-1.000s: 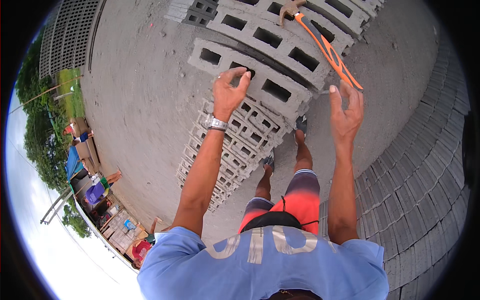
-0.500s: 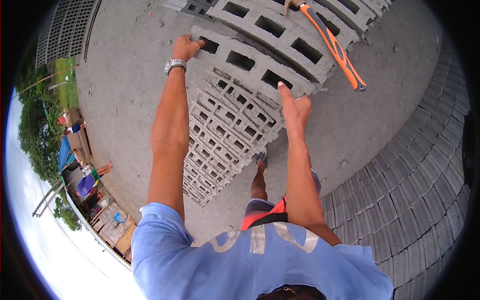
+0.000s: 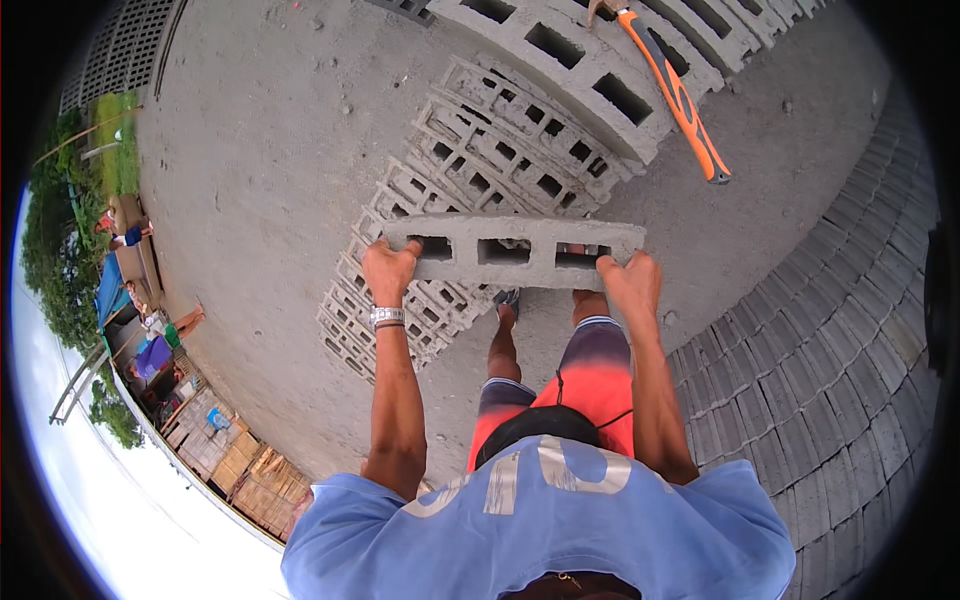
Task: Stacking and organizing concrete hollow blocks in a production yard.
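Between both hands I hold a grey hollow concrete block [image 3: 463, 247] with three rectangular holes, close in front of my body. My left hand [image 3: 391, 270] is closed on its left end, thumb at the left hole. At the other end my right hand [image 3: 632, 288] grips the block, thumb at the right hole. Beyond and below it, a lower stack of hollow blocks [image 3: 470, 165] stands on the ground. An orange and black hammer [image 3: 680, 105] lies on the taller block row [image 3: 590, 88] at the top.
Rows of solid grey bricks [image 3: 800, 420] cover the right side. More hollow blocks [image 3: 125, 50] stand at the far left. People [image 3: 160, 345] are by a shelter with a blue tarp [image 3: 112, 290] at the left. Dusty ground [image 3: 260, 200] lies between.
Both hands have lifted the block off the taller row and brought it toward my body. The lower stack's upper part, earlier covered by it, now shows.
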`<state>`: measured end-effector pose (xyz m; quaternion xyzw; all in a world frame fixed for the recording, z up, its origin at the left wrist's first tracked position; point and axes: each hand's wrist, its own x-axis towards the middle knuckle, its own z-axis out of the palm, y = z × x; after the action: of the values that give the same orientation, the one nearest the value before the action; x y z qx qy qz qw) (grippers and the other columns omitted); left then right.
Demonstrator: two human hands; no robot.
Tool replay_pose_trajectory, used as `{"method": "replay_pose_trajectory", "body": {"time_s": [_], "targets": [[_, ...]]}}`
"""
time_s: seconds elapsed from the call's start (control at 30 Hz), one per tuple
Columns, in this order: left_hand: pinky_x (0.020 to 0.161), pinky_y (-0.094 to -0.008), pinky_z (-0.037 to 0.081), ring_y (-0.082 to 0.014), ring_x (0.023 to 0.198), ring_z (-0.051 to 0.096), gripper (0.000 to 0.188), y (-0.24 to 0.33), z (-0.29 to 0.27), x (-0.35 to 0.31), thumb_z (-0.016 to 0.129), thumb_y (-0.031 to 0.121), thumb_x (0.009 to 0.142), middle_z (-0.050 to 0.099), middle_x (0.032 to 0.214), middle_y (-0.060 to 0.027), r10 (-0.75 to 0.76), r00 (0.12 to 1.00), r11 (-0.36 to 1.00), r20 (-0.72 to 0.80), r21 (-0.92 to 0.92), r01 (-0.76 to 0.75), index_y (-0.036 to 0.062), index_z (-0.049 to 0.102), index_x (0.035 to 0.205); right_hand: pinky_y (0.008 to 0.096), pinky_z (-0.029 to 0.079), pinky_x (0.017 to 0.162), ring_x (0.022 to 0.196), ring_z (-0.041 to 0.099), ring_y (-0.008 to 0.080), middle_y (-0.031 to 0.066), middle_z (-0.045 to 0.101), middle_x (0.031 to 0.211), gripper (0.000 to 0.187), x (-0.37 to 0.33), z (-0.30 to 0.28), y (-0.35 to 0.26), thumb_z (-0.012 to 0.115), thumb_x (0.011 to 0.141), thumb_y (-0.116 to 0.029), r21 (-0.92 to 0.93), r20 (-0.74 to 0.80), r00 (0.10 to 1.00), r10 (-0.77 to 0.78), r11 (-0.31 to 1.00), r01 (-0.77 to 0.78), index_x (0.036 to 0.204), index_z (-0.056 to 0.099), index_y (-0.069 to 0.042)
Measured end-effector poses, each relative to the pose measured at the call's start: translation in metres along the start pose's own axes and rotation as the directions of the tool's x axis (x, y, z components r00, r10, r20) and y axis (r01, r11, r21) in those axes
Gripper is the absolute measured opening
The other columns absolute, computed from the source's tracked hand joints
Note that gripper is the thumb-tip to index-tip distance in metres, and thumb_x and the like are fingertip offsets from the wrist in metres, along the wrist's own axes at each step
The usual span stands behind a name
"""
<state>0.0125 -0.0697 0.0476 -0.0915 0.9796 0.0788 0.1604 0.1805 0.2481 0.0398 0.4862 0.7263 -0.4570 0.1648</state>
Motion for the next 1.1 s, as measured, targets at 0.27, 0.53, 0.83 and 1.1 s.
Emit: {"method": "replay_pose_trajectory", "body": {"time_s": [0.27, 0.53, 0.83, 1.1], "targets": [[0.070, -0.0462, 0.052, -0.0400, 0.073, 0.067, 0.047, -0.021, 0.026, -0.010, 0.080, 0.039, 0.064, 0.068, 0.075, -0.0256, -0.109, 0.987, 0.994, 0.116, 0.023, 0.107, -0.0052, 0.067, 0.072, 0.0466, 0.052, 0.076, 0.081, 0.070, 0.0429, 0.0336, 0.067, 0.083, 0.049, 0.002, 0.004, 0.025, 0.068, 0.072, -0.028, -0.084, 0.096, 0.990, 0.104, 0.992, -0.096, 0.090, 0.065, 0.016], [0.075, -0.0458, 0.055, -0.0402, 0.081, 0.069, 0.046, 0.003, 0.013, -0.001, 0.076, 0.039, 0.066, 0.071, 0.085, -0.0257, -0.122, 0.982, 0.989, 0.143, 0.103, 0.107, -0.0032, 0.071, 0.082, 0.0352, 0.048, 0.088, 0.102, 0.062, 0.0295, 0.0185, 0.066, 0.115, 0.079, 0.074, 0.011, 0.109, 0.057, 0.089, -0.067, 0.691, 0.270, 0.927, 0.262, 0.617, -0.376, 0.127, 0.060, 0.002], [0.074, -0.0461, 0.055, -0.0415, 0.081, 0.069, 0.045, -0.027, 0.029, -0.026, 0.074, 0.034, 0.065, 0.069, 0.083, -0.0293, -0.135, 0.989, 0.983, 0.060, -0.113, 0.141, -0.0065, 0.071, 0.085, 0.0393, 0.053, 0.089, 0.101, 0.062, 0.0221, 0.0078, 0.062, 0.117, 0.044, 0.112, 0.087, 0.167, 0.049, 0.101, -0.048, 0.829, 0.506, 0.782, -0.364, 0.454, -0.325, 0.127, 0.054, -0.012], [0.072, -0.0488, 0.054, -0.0433, 0.079, 0.068, 0.041, -0.130, 0.035, -0.159, 0.074, 0.033, 0.065, 0.067, 0.080, -0.0279, -0.309, 0.950, 0.822, 0.037, -0.492, 0.287, -0.0040, 0.070, 0.084, 0.0424, 0.044, 0.104, 0.116, 0.055, 0.0255, 0.0112, 0.056, 0.131, 0.044, 0.078, 0.025, 0.175, 0.056, 0.099, -0.032, 0.363, 0.230, 0.762, -0.606, 0.780, 0.511, 0.136, 0.049, -0.008]]}}
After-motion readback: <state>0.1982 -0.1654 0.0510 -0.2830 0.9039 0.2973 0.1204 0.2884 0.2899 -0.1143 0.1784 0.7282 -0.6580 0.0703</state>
